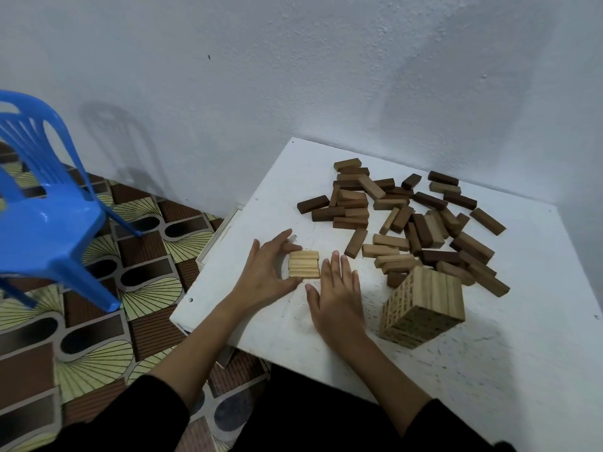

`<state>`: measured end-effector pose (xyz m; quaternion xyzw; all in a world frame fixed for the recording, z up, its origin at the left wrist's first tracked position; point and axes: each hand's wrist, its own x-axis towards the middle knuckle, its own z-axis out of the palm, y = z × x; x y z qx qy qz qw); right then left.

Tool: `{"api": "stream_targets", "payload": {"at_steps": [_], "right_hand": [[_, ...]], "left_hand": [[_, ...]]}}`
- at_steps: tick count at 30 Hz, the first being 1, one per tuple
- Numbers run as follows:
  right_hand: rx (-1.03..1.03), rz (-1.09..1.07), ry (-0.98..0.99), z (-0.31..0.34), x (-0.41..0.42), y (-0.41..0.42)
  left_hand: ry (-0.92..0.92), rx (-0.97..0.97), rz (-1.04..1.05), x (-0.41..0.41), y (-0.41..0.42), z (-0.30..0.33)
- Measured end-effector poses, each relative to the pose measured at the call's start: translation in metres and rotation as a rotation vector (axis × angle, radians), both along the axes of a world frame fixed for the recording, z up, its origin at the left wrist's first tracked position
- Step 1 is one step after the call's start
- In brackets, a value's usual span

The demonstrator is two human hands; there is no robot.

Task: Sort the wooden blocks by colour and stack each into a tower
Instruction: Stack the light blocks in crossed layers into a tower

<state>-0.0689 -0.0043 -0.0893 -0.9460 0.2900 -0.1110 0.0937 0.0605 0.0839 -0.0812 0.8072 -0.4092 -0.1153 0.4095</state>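
A: While both hands square up this small light stack, how far along would you call it?

B: Early. I've got one finished-looking pale tower on the white table, just right of my right hand. It looks tilted from this angle; could be the wide lens, can't tell. The little stack in front of me is only a few pale blocks, laid side by side.

A: Grip state?

B: Left hand is curled round the stack's left side, thumb at the near corner, fingers at the far corner, touching it. Right hand is flat, fingers straight and together, resting on the table just beside the stack's right edge. Whether it actually touches the blocks, can't tell.

A: What's left?

B: Most of it. Big loose pile of mixed blocks sits further back, well apart from my stack: dark brown and mid-brown ones all jumbled, a few paler ones among them. None of the browns are sorted or stacked yet.

A: Anything else in view?

B: Blue plastic chair off to the left on the patterned floor. Not involved.

A: Next?

B: Probably pull more pale blocks from the pile, then start the brown towers.
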Motion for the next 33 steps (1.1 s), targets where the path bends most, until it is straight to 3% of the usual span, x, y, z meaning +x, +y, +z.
{"api": "stream_targets", "payload": {"at_steps": [33], "right_hand": [[-0.026, 0.003, -0.041, -0.0026, 0.0043, -0.0042]], "left_hand": [[-0.016, 0.021, 0.000, 0.0039, -0.0008, -0.0054]]}}
